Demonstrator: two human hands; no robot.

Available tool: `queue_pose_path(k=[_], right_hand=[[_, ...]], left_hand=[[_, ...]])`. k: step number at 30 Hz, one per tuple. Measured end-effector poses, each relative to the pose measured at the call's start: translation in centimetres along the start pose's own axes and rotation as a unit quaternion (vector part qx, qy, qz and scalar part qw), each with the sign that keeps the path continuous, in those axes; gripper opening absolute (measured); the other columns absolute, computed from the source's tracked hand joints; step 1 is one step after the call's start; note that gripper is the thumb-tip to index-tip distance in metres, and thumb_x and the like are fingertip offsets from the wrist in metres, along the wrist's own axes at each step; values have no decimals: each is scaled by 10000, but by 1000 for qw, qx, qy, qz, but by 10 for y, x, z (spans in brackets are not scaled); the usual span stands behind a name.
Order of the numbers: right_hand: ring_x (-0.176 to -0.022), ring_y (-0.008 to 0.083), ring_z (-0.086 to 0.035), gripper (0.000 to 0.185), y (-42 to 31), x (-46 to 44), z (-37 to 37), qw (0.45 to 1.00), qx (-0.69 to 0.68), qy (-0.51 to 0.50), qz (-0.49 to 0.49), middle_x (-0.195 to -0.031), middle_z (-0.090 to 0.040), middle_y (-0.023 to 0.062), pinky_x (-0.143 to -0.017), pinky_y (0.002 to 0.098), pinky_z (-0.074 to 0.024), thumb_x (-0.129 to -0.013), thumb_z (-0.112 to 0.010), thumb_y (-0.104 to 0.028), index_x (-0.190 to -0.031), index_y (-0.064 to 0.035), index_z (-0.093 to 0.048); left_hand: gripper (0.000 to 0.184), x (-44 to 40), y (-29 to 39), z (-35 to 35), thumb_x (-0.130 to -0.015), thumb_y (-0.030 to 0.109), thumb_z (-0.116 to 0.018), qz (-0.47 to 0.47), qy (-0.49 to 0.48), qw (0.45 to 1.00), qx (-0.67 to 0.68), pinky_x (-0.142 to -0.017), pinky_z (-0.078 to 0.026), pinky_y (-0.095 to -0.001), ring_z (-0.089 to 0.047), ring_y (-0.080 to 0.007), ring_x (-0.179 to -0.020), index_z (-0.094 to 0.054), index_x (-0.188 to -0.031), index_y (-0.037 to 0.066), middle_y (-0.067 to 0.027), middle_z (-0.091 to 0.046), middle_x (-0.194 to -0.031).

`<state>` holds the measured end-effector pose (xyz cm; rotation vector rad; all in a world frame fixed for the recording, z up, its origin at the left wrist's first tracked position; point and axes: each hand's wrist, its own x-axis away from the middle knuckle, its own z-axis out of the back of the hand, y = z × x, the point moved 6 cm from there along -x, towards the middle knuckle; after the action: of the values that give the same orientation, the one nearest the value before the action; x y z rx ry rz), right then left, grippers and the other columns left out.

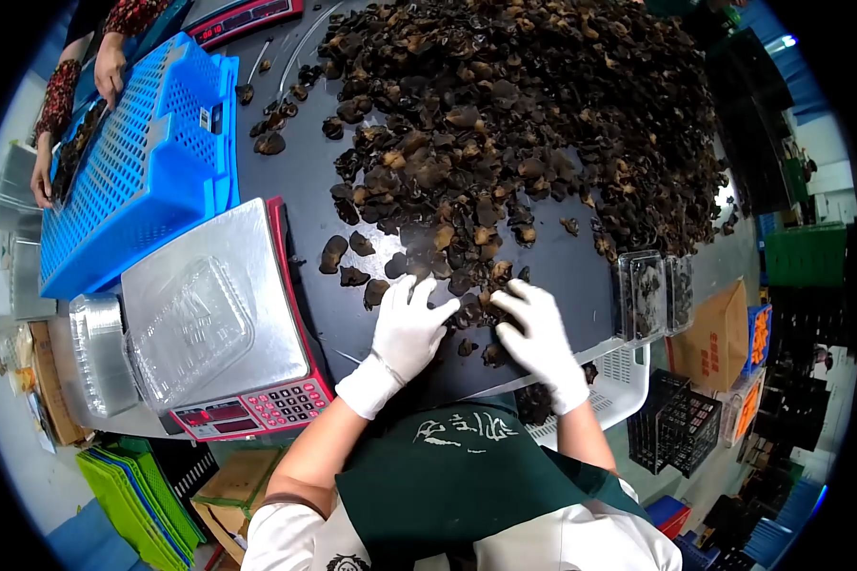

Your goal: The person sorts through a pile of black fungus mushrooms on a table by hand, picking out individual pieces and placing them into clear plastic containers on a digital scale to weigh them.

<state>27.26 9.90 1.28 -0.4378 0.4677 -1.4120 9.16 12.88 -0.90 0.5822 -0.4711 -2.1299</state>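
Observation:
Both of my hands wear white gloves and rest at the near edge of a heap of wood ear mushrooms (505, 124) on the dark table. My left hand (409, 328) has its fingers apart, their tips touching a few loose dark pieces. My right hand (535, 333) is beside it, thumb and forefinger apart, its other fingers partly hidden. Between the two hands lie several small mushroom pieces (468, 314). A red-edged scale (290, 276) stands to the left, bearing a clear plastic tray (195, 328).
A blue crate (133, 181) stands at the upper left, with another person's hands (110, 71) by it. Clear trays (103, 352) are stacked left of the scale. Clear boxes (641, 295) stand at the table's right edge, above a white basket (624, 385). A second scale (248, 17) is at the back.

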Motion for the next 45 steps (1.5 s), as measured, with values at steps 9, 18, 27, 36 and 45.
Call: queue_pose_path(k=[9, 18, 27, 36, 45], right_hand=[[-960, 293, -588, 170, -38, -10, -27, 990, -90, 11, 112, -1014, -650, 80, -868, 388, -447, -730, -622, -43, -871, -112, -686], [-804, 238, -578, 246, -2, -57, -45, 993, 103, 30, 49, -873, -635, 55, -732, 356, -442, -764, -678, -156, -1006, -119, -659], [-791, 110, -588, 178, 25, -45, -25, 908, -396, -15, -133, -834, -638, 44, -713, 246, -465, -807, -506, -3, -921, -4, -642], [-745, 241, -654, 263, -12, -66, -71, 996, 26, -32, -78, -865, -689, 74, -685, 314, -506, -823, -664, -292, -972, -76, -675], [-747, 104, -446, 205, 9, -25, 24, 914, -331, -224, -67, -773, -495, 19, -681, 262, -397, -763, -648, -164, -800, -33, -496]], left_hand=[[311, 32, -24, 41, -690, -29, -588, 88, 82, 992, 44, -846, -425, -417, -517, -329, -980, -661, -959, 110, -113, -552, -1021], [258, 28, -49, 27, -748, 92, -611, 135, 75, 984, -91, -805, -424, -402, -519, -290, -965, -620, -1005, 115, -98, -528, -1066], [248, -15, -42, 19, -781, 186, -665, 103, 130, 986, -27, -730, -449, -363, -540, -263, -849, -648, -1019, 120, -75, -568, -882], [129, -10, -51, 12, -760, 146, -678, 133, 125, 983, 10, -696, -482, -361, -592, -257, -768, -651, -881, 108, -50, -616, -806], [229, 7, 19, 11, -799, 121, -717, 143, -77, 896, 413, -723, -499, -271, -621, -136, -771, -644, -998, 34, -63, -619, -854]])
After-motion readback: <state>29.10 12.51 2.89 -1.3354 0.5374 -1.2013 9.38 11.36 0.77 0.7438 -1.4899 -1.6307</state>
